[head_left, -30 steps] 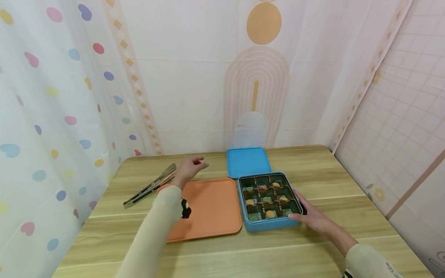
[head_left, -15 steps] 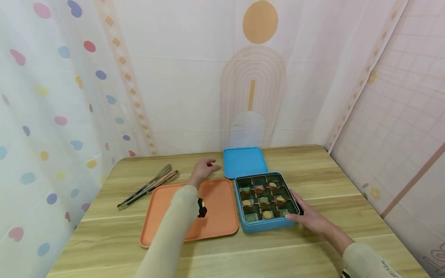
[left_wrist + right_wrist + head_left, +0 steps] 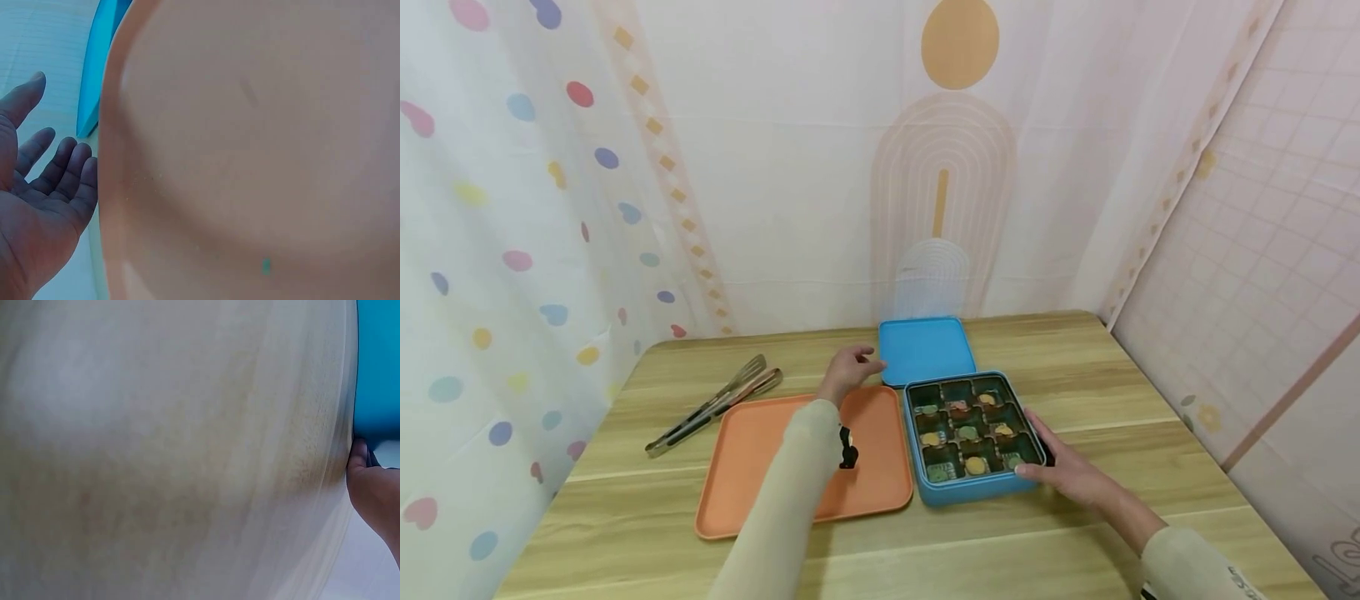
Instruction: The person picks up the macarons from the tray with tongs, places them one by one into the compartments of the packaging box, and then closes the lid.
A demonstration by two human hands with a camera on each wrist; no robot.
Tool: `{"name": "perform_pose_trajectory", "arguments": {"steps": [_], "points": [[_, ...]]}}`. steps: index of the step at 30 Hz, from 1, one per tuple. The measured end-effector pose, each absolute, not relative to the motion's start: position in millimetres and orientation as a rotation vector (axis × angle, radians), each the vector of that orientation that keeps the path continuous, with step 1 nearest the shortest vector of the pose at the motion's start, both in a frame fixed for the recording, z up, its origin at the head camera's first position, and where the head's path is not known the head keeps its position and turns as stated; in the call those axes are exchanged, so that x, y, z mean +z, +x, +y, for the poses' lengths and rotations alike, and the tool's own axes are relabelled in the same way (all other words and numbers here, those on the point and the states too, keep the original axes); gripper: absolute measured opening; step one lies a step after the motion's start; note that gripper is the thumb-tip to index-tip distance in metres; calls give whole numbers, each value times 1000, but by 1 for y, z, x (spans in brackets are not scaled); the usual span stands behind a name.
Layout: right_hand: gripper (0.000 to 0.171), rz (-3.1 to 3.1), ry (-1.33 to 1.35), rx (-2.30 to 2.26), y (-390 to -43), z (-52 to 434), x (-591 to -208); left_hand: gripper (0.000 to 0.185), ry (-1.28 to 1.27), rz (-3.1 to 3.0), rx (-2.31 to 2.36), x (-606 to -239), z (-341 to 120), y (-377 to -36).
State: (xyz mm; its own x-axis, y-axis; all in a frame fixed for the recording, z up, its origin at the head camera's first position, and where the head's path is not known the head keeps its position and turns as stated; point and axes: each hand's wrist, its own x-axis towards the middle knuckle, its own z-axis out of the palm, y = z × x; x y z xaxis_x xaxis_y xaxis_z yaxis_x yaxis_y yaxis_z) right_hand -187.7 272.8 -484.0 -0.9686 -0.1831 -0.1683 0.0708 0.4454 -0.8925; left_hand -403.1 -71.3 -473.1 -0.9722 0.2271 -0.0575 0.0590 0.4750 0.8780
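My left hand [image 3: 848,373] reaches past the far edge of the orange tray [image 3: 737,475], its fingers loosely bent and holding nothing. Its fingertips are right at the left edge of a flat blue lid [image 3: 928,352]; the left wrist view shows the bare palm [image 3: 37,225] beside the tray's rim. My right hand [image 3: 1071,471] holds the near right corner of a square blue box [image 3: 973,492], thumb at the front and fingers along the right side, partly hidden. Inside the box a dark divided insert [image 3: 957,392] has small green, yellow and reddish pieces in its compartments.
Metal tongs [image 3: 715,408] with dark handles lie to the left of the tray. Everything rests on a wood-grain table [image 3: 925,567]. A patterned curtain [image 3: 790,167] hangs along the table's back edge, with more cloth at both sides.
My left hand has moved right, from near the tongs over to the lid's left edge. My right hand stays on the box. The view has shifted slightly.
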Motion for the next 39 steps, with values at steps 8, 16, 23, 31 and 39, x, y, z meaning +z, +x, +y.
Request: {"name": "perform_pose_trajectory", "arguments": {"steps": [8, 16, 23, 31, 39], "points": [[96, 2456, -117, -1554, -189, 272, -485, 58, 246, 2547, 1501, -479, -69, -405], [98, 2456, -101, -1559, -190, 271, -490, 58, 259, 2536, 1498, -486, -69, -411], [97, 2475, -106, -1557, -189, 270, -489, 56, 278, 2533, 1503, -491, -65, -415], [97, 2476, -86, -1555, -189, 271, -490, 26, 304, 2556, 1511, -495, -60, -419], [96, 2464, -72, -1583, -189, 273, -489, 43, 306, 2549, 1540, -499, -54, -430]]}}
